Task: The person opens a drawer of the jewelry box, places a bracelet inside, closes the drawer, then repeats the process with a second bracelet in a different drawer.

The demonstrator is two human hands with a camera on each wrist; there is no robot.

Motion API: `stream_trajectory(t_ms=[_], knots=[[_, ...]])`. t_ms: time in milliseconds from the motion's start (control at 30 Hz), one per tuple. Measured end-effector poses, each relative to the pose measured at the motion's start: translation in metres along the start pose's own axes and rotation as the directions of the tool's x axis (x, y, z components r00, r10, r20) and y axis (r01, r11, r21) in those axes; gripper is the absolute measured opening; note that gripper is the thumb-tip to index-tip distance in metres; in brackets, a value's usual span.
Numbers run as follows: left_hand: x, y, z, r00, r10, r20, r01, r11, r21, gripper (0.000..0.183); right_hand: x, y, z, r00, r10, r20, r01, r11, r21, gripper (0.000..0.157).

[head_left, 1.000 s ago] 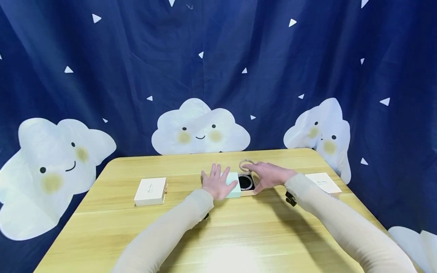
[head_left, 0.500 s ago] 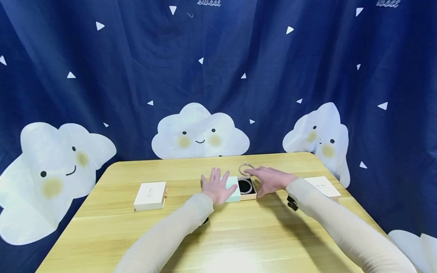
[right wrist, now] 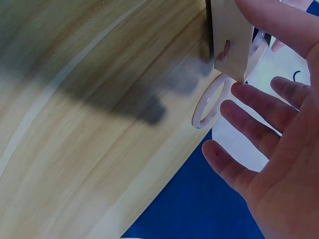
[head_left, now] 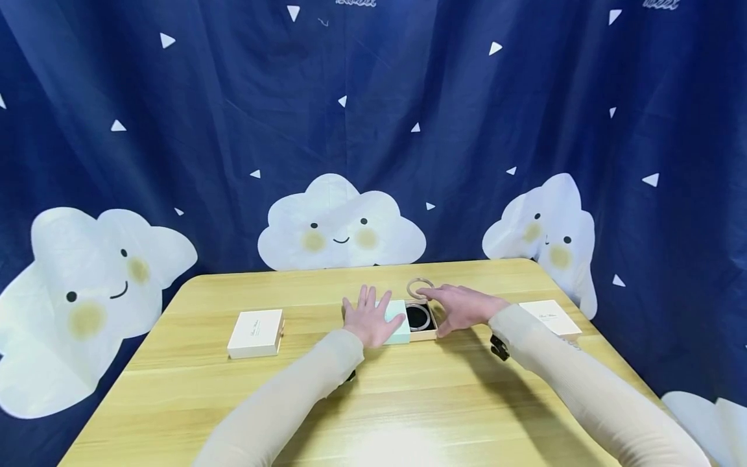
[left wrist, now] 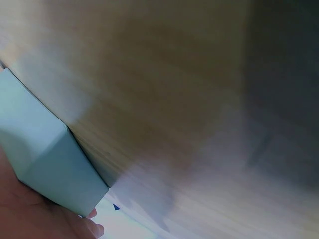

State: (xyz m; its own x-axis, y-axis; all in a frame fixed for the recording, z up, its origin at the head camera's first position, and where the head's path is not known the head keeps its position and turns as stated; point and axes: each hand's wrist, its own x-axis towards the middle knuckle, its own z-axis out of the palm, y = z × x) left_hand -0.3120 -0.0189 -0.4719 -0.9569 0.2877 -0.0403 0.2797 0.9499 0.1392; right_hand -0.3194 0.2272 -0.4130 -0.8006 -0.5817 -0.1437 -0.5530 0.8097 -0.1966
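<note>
Being touched by a splayed left hand (head_left: 369,324), the mint box (left wrist: 52,152) could've been jammed if its drawer (head_left: 423,336), by the relaxed, empty right hand (head_left: 463,306), got shoved in crooked, tbh.

Person's left sleeve (head_left: 292,402) and right sleeve (head_left: 583,383): plain, long, cream-coloured; small black device (head_left: 499,347) at right cuff.

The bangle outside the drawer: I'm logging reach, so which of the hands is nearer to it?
Right. The right hand is beside the bangle, fingertips close, contact unclear; the left hand is farther left, on the mint-green box.
</note>
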Motion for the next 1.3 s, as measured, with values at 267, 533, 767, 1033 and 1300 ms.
stream_trajectory(t_ms=[267,533,767,1033,1300], knots=[[-0.001,0.001,-0.002,1.0,0.001,0.005,-0.001,1.0,-0.005,0.079,0.001,-0.001,0.0,1.0,-0.004,-0.003,0.004,1.0,-0.024,0.104],[0.0,0.0,-0.003,1.0,0.007,0.01,-0.007,1.0,0.01,0.079,0.003,0.0,0.001,1.0,-0.013,-0.009,0.013,1.0,-0.022,0.105],[-0.001,0.002,-0.005,1.0,-0.001,0.022,0.001,1.0,0.008,0.079,0.003,-0.002,0.002,1.0,-0.017,-0.013,0.017,1.0,0.001,0.102],[0.003,0.003,-0.002,1.0,0.001,0.015,-0.001,1.0,0.004,0.079,0.006,0.0,0.001,1.0,-0.014,-0.02,0.014,1.0,-0.011,0.103],[0.002,0.003,-0.003,1.0,-0.006,0.031,0.006,1.0,0.009,0.08,0.01,-0.003,0.005,0.998,-0.056,-0.028,0.056,0.998,-0.016,0.104]])
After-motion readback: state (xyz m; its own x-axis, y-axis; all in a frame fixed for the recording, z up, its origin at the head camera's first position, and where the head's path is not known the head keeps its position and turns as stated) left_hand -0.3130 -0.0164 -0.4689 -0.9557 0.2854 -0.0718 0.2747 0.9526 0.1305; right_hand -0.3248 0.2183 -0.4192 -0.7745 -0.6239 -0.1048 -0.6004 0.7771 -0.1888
